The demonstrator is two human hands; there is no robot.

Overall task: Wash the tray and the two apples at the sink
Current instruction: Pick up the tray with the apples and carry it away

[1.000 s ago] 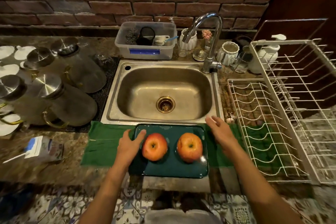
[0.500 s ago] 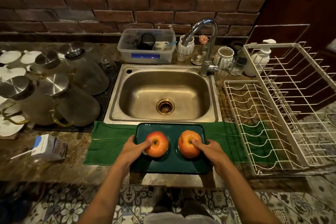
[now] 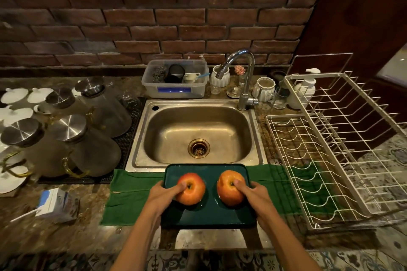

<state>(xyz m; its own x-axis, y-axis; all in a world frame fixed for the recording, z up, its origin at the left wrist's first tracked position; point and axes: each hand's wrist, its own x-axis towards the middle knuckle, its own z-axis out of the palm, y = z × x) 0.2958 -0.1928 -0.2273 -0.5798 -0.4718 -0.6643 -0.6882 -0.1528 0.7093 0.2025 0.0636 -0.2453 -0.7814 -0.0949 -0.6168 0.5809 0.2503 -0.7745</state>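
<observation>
A dark green tray (image 3: 209, 215) lies on a green cloth (image 3: 132, 191) just in front of the steel sink (image 3: 198, 132). Two red-orange apples rest on it side by side. My left hand (image 3: 161, 194) wraps the left apple (image 3: 192, 188) from its left side, thumb on the stem hollow. My right hand (image 3: 255, 196) holds the right apple (image 3: 228, 189) from its right side, thumb on top. Both apples still touch the tray. The curved tap (image 3: 244, 72) stands at the sink's back right, with no water running.
Glass jugs with steel lids (image 3: 72, 138) crowd the counter to the left. A white wire dish rack (image 3: 326, 156) fills the right. A plastic box of utensils (image 3: 176, 81), cups and a soap pump (image 3: 306, 88) line the back. A small carton (image 3: 55, 203) lies at front left.
Both hands came in from the tray's edges and closed around the apples, left on left, right on right. My head has lifted a little, so the scene sits lower in view.
</observation>
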